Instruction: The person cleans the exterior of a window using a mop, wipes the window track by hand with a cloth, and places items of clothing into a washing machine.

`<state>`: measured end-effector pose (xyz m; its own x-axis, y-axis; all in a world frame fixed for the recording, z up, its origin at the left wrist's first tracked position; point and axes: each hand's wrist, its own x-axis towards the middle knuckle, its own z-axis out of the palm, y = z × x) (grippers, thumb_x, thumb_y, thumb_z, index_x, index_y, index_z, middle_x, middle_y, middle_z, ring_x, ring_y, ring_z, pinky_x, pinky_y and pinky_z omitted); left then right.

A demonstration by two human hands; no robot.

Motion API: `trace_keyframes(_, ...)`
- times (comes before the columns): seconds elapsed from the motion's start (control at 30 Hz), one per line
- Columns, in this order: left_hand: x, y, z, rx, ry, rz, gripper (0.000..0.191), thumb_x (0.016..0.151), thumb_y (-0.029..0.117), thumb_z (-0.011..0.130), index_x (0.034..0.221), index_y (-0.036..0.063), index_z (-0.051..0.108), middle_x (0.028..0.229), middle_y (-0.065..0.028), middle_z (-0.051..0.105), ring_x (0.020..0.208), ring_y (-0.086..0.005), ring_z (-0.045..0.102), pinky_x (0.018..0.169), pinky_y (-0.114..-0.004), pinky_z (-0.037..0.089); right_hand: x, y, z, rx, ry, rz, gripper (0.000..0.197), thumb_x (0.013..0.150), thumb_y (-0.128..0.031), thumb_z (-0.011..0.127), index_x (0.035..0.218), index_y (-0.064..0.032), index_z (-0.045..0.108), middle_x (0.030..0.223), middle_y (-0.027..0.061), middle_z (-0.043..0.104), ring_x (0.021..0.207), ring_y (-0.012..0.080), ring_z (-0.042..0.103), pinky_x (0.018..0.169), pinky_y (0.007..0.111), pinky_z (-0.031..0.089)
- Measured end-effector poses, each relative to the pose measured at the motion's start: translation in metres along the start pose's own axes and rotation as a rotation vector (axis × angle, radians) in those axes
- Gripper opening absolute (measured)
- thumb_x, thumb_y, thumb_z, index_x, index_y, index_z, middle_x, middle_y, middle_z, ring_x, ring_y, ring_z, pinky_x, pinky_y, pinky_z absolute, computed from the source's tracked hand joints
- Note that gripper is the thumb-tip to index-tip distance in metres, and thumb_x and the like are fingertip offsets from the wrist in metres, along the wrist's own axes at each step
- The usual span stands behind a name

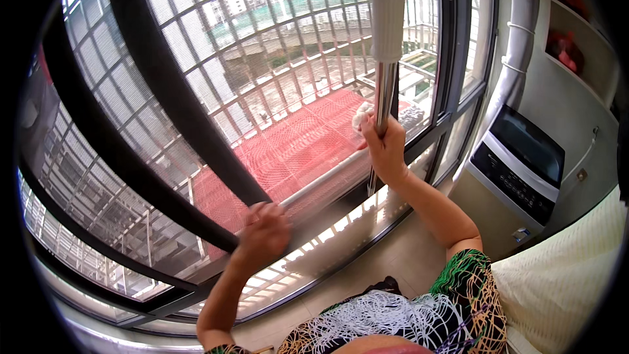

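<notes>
My right hand (388, 150) is closed around a shiny metal pole (386, 88) that stands upright before the window. A ribbed white plastic sleeve (388, 14) covers the pole's upper part. Beside the thumb and fingers is a bunched white cloth (362, 117); whether the hand grips it too is not plain. Lower left, my left hand (265, 231) is blurred, with fingers curled at the bottom end of a dark window sash frame (196, 98). It hides that part of the frame, and its hold cannot be made out.
Outside the window, red mesh (295, 142) covers a ledge inside a metal window grille (275, 29). Something fluffy and grey (412, 115) lies there. To the right stand a top-loading washing machine (516, 167) and a wrapped pipe (518, 34). A pale striped curtain (555, 265) hangs near my right side.
</notes>
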<state>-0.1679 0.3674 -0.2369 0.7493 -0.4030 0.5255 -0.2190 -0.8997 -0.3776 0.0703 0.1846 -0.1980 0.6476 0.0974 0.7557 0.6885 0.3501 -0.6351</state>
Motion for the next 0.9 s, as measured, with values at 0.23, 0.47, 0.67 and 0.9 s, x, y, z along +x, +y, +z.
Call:
trace_keyframes(0.23,0.186,0.055,0.152,-0.165,-0.013,0.207,0.032,0.077,0.013,0.057,0.106,-0.0012,0.056,0.118,-0.0131,0.053,0.124,-0.0259,0.038,0.109,-0.042,0.023,0.038,0.035,-0.059,-0.078,-0.027,0.037,0.031,0.089,-0.015,0.056,0.063,-0.0003,0.044,0.049,0.0037,0.037,0.042,0.0103,0.031,0.04,0.029,0.029)
trace_keyframes(0.47,0.293,0.027,0.241,-0.022,0.117,0.222,0.023,0.072,0.013,0.053,0.087,-0.0008,0.065,0.096,-0.0106,0.058,0.107,-0.0231,0.049,0.11,-0.041,0.022,0.073,0.065,-0.102,-0.175,-0.025,-0.022,0.032,0.087,-0.016,0.058,0.061,0.0007,0.048,0.045,0.0067,0.036,0.044,0.0105,0.033,0.041,0.03,0.03)
trace_keyframes(0.67,0.314,0.045,0.232,0.123,-0.015,0.251,0.018,0.073,0.015,0.053,0.079,0.0025,0.065,0.088,-0.0079,0.058,0.097,-0.0209,0.052,0.103,-0.039,0.028,0.093,0.104,-0.136,-0.201,-0.032,0.015,0.035,0.087,-0.012,0.059,0.057,-0.0009,0.043,0.047,-0.0012,0.033,0.046,0.0052,0.029,0.041,0.027,0.024)
trace_keyframes(0.9,0.296,0.038,0.211,0.133,-0.001,0.244,0.011,0.068,0.012,0.053,0.074,0.0067,0.06,0.087,-0.006,0.057,0.094,-0.0182,0.053,0.098,-0.032,0.031,0.082,0.12,-0.142,-0.186,-0.033,0.024,0.03,0.085,-0.01,0.059,0.06,-0.0005,0.045,0.048,0.0072,0.038,0.042,0.0125,0.035,0.041,0.031,0.029)
